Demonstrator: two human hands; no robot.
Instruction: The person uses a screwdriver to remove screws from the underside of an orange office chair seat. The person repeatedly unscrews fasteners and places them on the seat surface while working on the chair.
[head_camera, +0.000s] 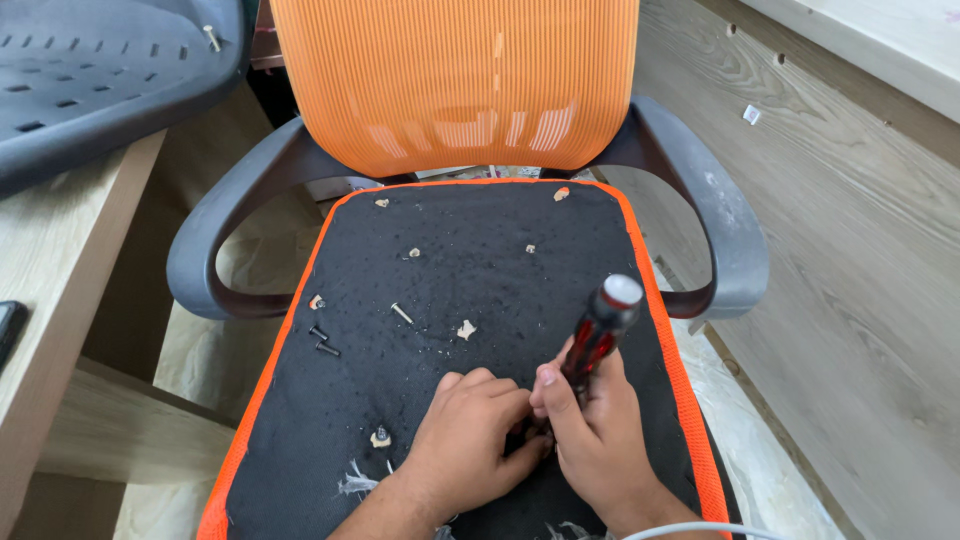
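Head view: right hand (598, 440) clenched around red-and-black screwdriver (597, 335), tip pressed into black chair seat (450, 270) near front edge; left hand (470, 440) curled beside it, fingertips steadying the tip, holding nothing discernible. Judged midway: two black bolts (322, 341) and pale screw (401, 313) lying loose, torn fabric scraps scattered. Orange mesh backrest (455, 80), grey armrests (215, 240) flanking; nothing blocking.

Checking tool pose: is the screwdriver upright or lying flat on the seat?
Roughly upright, tilted: right hand grips the screwdriver, tip down by the left hand.
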